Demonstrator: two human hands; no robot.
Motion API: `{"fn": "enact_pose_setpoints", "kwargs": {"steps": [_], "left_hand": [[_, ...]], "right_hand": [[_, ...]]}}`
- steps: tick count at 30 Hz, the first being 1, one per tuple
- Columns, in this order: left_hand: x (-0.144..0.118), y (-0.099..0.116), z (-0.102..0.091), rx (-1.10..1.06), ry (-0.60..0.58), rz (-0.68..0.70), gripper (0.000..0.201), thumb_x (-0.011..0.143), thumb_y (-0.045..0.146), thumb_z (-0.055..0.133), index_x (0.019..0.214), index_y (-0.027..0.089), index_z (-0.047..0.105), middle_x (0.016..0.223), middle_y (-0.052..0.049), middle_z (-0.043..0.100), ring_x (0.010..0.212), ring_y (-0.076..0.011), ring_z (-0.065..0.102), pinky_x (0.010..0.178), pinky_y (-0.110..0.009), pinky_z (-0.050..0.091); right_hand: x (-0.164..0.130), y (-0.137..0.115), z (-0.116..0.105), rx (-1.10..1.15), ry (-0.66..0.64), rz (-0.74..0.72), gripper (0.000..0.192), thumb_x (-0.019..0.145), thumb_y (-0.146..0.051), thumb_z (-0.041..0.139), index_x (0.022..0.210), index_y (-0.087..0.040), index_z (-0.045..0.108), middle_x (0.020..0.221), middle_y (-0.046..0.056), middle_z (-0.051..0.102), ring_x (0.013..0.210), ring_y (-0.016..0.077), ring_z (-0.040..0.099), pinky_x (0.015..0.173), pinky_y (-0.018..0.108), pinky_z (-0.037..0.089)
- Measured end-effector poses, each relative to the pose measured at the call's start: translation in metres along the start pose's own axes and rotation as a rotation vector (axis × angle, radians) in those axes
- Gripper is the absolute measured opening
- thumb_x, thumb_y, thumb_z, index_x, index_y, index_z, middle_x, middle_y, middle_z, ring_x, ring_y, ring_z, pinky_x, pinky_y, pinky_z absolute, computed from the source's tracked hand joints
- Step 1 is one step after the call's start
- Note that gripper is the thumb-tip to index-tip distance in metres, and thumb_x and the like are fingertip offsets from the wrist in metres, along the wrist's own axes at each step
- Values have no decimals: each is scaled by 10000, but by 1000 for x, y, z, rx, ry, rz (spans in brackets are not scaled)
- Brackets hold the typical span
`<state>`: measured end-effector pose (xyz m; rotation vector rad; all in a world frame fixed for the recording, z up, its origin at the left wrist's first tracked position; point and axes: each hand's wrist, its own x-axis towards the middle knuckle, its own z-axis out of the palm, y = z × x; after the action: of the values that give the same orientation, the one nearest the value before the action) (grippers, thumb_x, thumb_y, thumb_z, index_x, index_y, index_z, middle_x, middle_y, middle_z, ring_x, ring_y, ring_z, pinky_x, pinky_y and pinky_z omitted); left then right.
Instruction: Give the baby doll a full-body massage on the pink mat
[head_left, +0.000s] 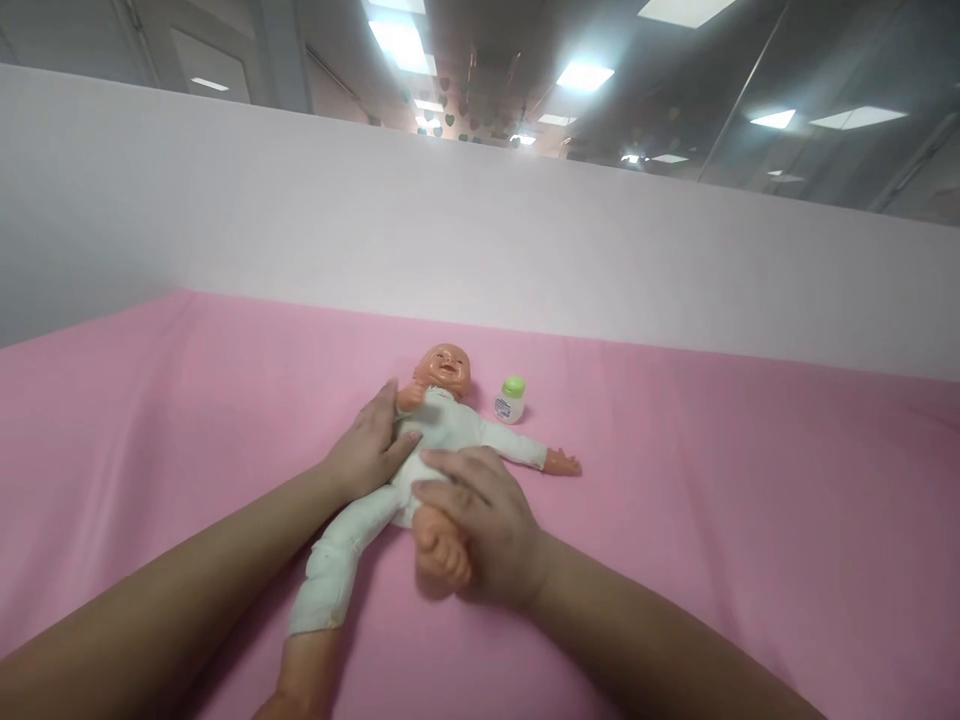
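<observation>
A baby doll [442, 430] with a soft white cloth body lies on its back on the pink sheet, head away from me. My left hand [367, 445] rests along the doll's side by its bent arm, fingers stretched out and thumb apart on the belly. Curled around one raised, bent leg is my right hand [495, 520], slightly blurred. That leg's bare foot [441, 555] points toward me beside my palm. The other leg [330, 570] stretches toward the near edge. Near the doll's head stands a small clear bottle [510, 402] with a green cap, touched by neither hand.
The pink sheet [712, 530] covers the surface and has light creases. A white low wall [480, 240] runs along the back. Above it is glass [645, 90] with ceiling lights showing in it. The doll's other arm [517, 443] reaches out to the right.
</observation>
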<state>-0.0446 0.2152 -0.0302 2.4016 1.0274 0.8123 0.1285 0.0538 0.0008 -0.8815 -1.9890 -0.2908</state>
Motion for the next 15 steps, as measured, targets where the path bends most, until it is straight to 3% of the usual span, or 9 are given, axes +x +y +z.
{"fn": "enact_pose_setpoints", "kwargs": {"steps": [3, 8, 13, 15], "left_hand": [[1, -1, 2, 175, -117, 111, 801, 982, 512, 400, 1634, 125, 142, 1694, -180, 156, 1564, -362, 107, 1247, -575, 152], [1, -5, -2, 318, -127, 164, 753, 993, 551, 386, 1634, 193, 216, 1703, -114, 167, 1568, -358, 78, 1253, -567, 141], [1, -5, -2, 198, -143, 144, 710, 991, 536, 392, 1613, 211, 285, 1694, -114, 208, 1564, -349, 124, 1247, -559, 163], [1, -5, -2, 53, -92, 68, 712, 980, 545, 410, 1598, 205, 308, 1656, -129, 310, 1538, -341, 234, 1228, -535, 238]], "right_hand": [[-1, 20, -3, -87, -31, 97, 362, 882, -298, 587, 1237, -231, 615, 1361, 132, 607, 1139, 286, 609, 979, 488, 500], [-4, 41, -4, -133, -73, 233, 397, 886, -281, 611, 1277, -213, 620, 1339, 120, 635, 1165, 274, 590, 1016, 479, 487], [-3, 31, 1, -187, -185, 225, 523, 823, -321, 687, 1320, -177, 609, 1389, 146, 611, 1162, 312, 568, 1023, 513, 482], [-2, 23, 1, -204, -176, 183, 533, 826, -331, 689, 1328, -172, 602, 1405, 149, 605, 1204, 329, 547, 1040, 527, 473]]}}
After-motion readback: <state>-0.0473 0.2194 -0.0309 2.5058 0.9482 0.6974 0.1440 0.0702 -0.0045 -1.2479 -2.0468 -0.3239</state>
